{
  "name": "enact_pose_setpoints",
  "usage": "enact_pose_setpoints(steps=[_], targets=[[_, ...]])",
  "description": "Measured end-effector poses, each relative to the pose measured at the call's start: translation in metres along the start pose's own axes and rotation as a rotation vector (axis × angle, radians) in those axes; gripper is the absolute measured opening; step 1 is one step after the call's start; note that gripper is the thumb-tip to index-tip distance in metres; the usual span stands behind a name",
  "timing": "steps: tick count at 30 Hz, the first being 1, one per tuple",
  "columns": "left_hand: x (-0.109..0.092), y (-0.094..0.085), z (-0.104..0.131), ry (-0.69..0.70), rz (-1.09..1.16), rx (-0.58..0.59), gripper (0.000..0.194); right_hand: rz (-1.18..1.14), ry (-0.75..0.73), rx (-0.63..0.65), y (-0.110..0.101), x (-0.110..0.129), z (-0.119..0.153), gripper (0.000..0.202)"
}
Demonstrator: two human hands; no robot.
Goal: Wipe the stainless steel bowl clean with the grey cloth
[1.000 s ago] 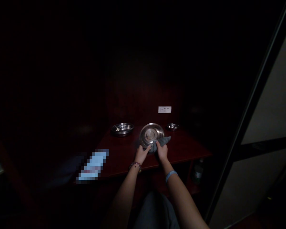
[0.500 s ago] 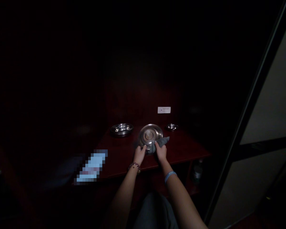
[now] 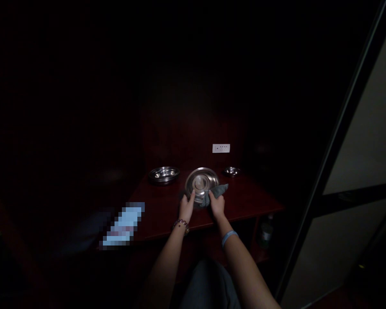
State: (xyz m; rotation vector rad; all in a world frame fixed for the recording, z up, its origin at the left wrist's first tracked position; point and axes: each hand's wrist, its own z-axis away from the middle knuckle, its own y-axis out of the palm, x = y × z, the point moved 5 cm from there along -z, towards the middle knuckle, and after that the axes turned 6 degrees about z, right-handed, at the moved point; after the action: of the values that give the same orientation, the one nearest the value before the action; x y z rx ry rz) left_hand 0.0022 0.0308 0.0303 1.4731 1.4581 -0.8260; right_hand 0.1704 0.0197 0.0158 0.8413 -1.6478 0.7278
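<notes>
Grips the near rim of a round metal dish (image 3: 200, 182) with the left hand (image 3: 186, 208), thumb laid over the edge and fingers curled beneath. Pinches a grey-green cloth (image 3: 220, 190) with the right hand (image 3: 217, 204), pressing it to the near right part of the same rim, with a loose corner sticking out to the right. Holds the dish tilted, in front of the body and over the dark red tabletop (image 3: 167, 208); cannot tell whether touching it. Wears a beaded bracelet (image 3: 182, 223) on the left wrist and a light blue band (image 3: 229, 235) on the right forearm. Farther back on the tabletop, to the left, shows nested metal dishes (image 3: 164, 174); to the right, a small metal bowl (image 3: 231, 171). Above, on the back panel, shows a white socket plate (image 3: 221, 148), with markings too small to read. Under the tabletop at the right, shows a bottle (image 3: 266, 229) with a pale label, too dark and small to read. At the near left, shows a pale blue pixelated patch (image 3: 125, 225) with reddish marks, impossible to make out.
</notes>
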Motion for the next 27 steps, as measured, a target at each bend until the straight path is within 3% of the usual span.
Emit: enact_pose_setpoints(steps=[7,14,21,27], targets=[[0.004,0.01,0.002,0.046,-0.151,0.206,0.043,0.005,0.028,-0.008,0.001,-0.006,-0.003,0.041],[0.001,0.007,0.004,-0.01,-0.264,0.145,0.029,0.002,0.003,-0.017,0.001,-0.004,-0.003,0.039],[0.016,0.001,-0.006,-0.051,-0.119,0.043,0.027,0.017,0.008,-0.016,0.001,-0.003,-0.002,0.039],[0.006,0.0,-0.005,-0.015,0.104,-0.015,0.04,0.007,-0.004,-0.009,0.002,-0.004,-0.003,0.041]])
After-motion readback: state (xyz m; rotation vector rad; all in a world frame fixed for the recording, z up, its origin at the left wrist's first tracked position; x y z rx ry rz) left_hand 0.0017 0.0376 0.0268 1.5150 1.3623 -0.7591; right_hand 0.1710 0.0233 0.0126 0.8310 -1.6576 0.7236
